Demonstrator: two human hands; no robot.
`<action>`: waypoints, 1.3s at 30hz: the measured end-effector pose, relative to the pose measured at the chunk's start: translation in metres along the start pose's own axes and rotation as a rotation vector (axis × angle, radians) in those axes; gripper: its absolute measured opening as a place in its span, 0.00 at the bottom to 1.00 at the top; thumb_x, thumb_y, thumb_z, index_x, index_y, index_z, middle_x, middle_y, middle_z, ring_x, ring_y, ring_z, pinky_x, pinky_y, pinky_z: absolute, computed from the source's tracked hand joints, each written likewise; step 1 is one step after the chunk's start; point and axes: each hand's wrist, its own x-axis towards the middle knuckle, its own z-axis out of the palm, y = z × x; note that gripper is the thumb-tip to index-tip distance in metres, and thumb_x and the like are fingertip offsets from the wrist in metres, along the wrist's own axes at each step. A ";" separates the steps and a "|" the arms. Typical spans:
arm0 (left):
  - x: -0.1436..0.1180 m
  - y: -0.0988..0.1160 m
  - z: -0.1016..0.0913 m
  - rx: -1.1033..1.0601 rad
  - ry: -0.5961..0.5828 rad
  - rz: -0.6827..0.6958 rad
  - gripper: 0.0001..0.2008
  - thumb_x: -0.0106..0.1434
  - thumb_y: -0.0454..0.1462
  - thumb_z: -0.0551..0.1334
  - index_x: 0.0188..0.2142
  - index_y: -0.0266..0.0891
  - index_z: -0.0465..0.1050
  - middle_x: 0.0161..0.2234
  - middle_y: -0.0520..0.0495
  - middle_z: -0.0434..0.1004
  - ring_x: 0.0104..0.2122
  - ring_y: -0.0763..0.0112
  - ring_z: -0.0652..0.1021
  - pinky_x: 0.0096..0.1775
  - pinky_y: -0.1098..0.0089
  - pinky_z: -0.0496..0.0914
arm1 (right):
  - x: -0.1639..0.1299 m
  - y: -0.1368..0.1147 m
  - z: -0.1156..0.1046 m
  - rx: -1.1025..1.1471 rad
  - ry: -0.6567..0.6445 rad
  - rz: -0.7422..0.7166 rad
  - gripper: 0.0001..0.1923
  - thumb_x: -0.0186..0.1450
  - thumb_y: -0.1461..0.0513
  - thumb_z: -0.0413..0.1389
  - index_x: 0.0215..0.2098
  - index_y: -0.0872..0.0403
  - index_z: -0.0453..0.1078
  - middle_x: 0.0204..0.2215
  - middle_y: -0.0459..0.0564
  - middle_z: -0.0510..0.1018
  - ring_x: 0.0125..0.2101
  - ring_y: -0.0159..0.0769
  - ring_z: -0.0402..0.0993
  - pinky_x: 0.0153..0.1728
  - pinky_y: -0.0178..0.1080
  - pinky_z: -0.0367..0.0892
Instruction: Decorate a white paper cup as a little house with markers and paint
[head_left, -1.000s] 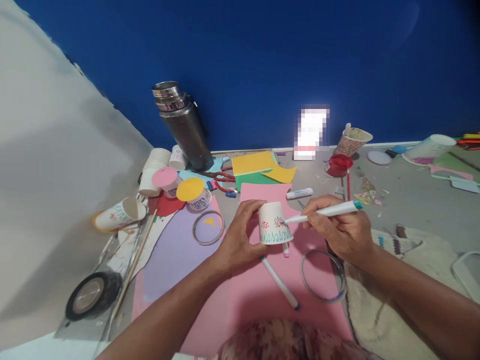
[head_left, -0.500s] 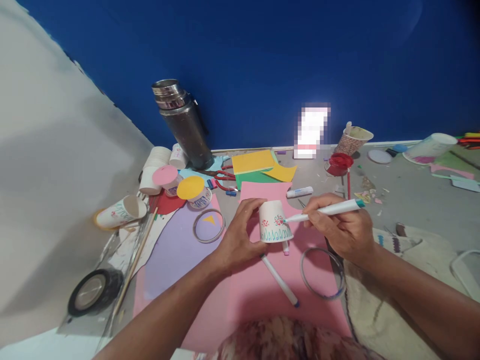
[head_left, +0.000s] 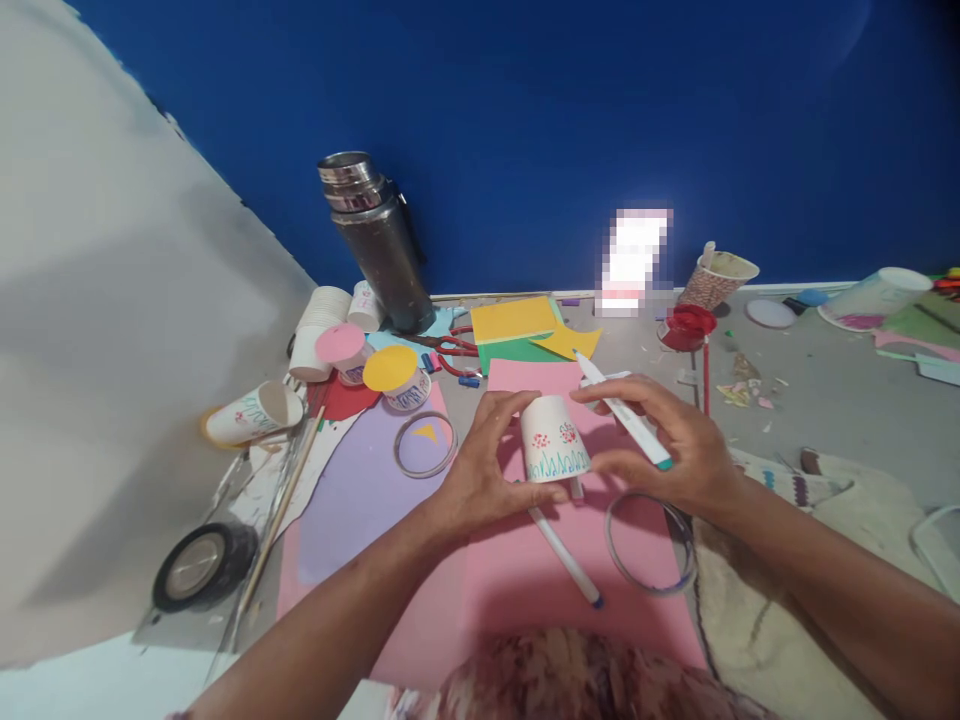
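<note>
An upside-down white paper cup (head_left: 556, 440) with red dotted flowers and green grass strokes is gripped by my left hand (head_left: 484, 460), thumb below and fingers behind its left side. In my right hand (head_left: 667, 430) a white marker (head_left: 626, 410) with a green end lies across the fingers, its tip pointing up and away from the cup. The right thumb and forefinger are spread at the cup's right side; whether they touch it I cannot tell. Below the cup, a white marker with a blue end (head_left: 568, 560) rests on pink paper (head_left: 495, 590).
At the left are a pink-topped cup (head_left: 341, 345), a yellow-topped cup (head_left: 394, 370), stacked cups (head_left: 319, 335) and black tape (head_left: 191, 570). A steel flask (head_left: 382, 260) stands behind. Bangles (head_left: 649, 545) lie right of the cup, near beige cloth (head_left: 810, 590).
The marker tip has left the cup and swung upward in my right hand. My right fingers have opened toward the cup's right side. The view has shifted slightly.
</note>
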 end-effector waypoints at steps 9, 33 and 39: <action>-0.004 -0.001 0.002 0.093 -0.016 0.134 0.52 0.51 0.58 0.78 0.70 0.51 0.59 0.61 0.38 0.69 0.59 0.47 0.73 0.61 0.46 0.72 | 0.000 0.013 0.008 -0.103 -0.197 -0.108 0.43 0.57 0.45 0.73 0.65 0.47 0.67 0.57 0.61 0.76 0.57 0.56 0.75 0.53 0.53 0.78; 0.003 0.013 -0.002 0.119 -0.012 -0.082 0.38 0.51 0.34 0.72 0.61 0.47 0.64 0.55 0.41 0.65 0.59 0.49 0.70 0.62 0.46 0.70 | -0.003 -0.005 -0.001 0.109 0.125 -0.077 0.08 0.74 0.58 0.60 0.47 0.46 0.82 0.39 0.51 0.89 0.38 0.45 0.87 0.44 0.46 0.83; 0.003 0.014 -0.001 0.128 -0.020 -0.074 0.36 0.52 0.35 0.73 0.60 0.47 0.65 0.54 0.41 0.66 0.57 0.50 0.71 0.60 0.48 0.72 | 0.000 -0.011 0.004 0.092 0.080 -0.073 0.05 0.70 0.63 0.63 0.43 0.46 0.82 0.34 0.48 0.87 0.32 0.39 0.85 0.35 0.38 0.80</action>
